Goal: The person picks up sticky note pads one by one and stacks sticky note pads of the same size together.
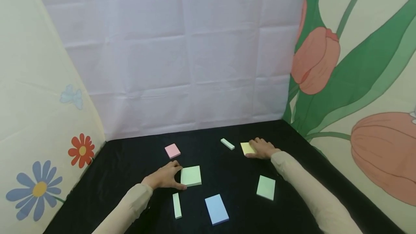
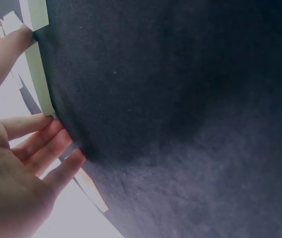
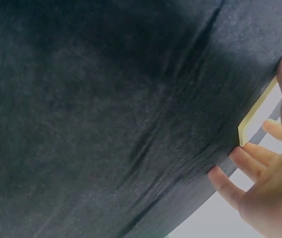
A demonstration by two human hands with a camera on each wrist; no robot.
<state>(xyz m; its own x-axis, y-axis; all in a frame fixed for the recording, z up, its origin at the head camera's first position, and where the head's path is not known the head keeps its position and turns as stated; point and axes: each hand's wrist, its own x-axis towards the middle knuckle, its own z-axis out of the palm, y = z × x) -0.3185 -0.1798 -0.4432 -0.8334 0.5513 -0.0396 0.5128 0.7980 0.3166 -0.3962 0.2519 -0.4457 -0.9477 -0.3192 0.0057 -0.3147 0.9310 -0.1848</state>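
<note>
My left hand (image 1: pixel 165 177) is at the left side of a square light green sticky-note pad (image 1: pixel 191 176). In the left wrist view, thumb and index finger grip opposite ends of the pad's edge (image 2: pixel 40 82), while the other fingers spread beside it. Farther back on the right, my right hand (image 1: pixel 264 149) covers part of a yellow sticky-note pad (image 1: pixel 246 148). The right wrist view shows its thumb and fingers at opposite ends of the yellow pad (image 3: pixel 254 117). Both pads lie flat on the black cloth, partly hidden by the hands.
A pink pad (image 1: pixel 172 151) lies at back left, a narrow pale strip pad (image 1: pixel 227 144) at back centre. Nearer are another narrow pad (image 1: pixel 177 206), a blue pad (image 1: pixel 217 209) and a pale green pad (image 1: pixel 266 187). A white cloth (image 1: pixel 188 53) hangs behind the black table (image 1: pixel 130 161).
</note>
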